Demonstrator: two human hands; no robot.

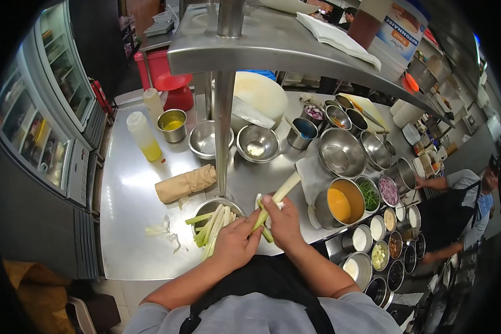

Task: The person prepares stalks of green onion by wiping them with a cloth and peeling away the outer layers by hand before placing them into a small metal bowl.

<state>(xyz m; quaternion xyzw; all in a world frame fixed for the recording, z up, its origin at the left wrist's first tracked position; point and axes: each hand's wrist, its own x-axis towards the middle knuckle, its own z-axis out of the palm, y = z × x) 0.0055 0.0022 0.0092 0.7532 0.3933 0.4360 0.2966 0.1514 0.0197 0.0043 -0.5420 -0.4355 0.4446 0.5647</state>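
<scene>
A pale-green stalk (pixel 286 187) slanted above the counter (pixel 128 253) near its front edge, held in both grips: left hand (pixel 236 242) bent around the lower end, right hand (pixel 286 228) closed on the middle. Steel surface ran to the left front corner; beside the left hand, a bowl (pixel 238 210) carried other stalks (pixel 210 229).

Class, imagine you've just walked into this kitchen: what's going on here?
Someone at a steel counter holds a long pale green stalk in both hands, the right hand around it and the left hand near its lower end. Beside the left hand, a metal bowl holds more stalks. Pale scraps and a brown paper bundle lie on the counter. Another person stands off to the right.
</scene>
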